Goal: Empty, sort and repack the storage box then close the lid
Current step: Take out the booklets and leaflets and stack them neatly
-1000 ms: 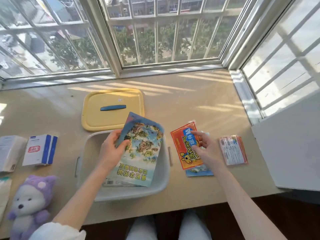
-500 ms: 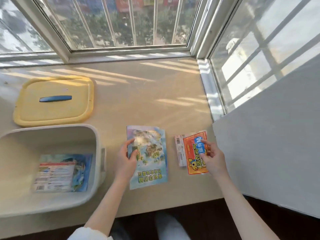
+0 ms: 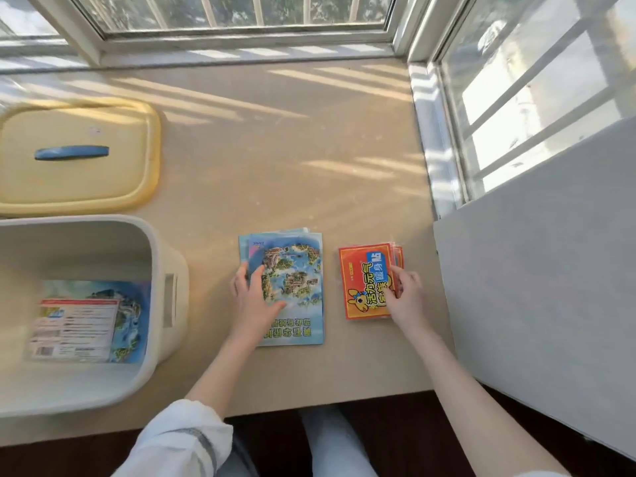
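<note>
The left hand (image 3: 254, 299) is laid flat on the map booklet (image 3: 296, 280). Whether the right hand (image 3: 406, 297) pinches the orange packets (image 3: 361, 287) cannot be told. The storage box (image 3: 103, 222) is cut off.

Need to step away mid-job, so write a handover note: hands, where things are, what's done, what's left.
Left hand: rests flat on the map booklet, which lies on the table.
Right hand: grips the right edge of the orange packets, stacked on the table beside the booklet.
Box: open, at the left, with another booklet inside.
Lid: off, on the table behind the box.
Done: lid removed, some items out.
Left: take out the last booklet, sort, repack, close the lid.
</note>
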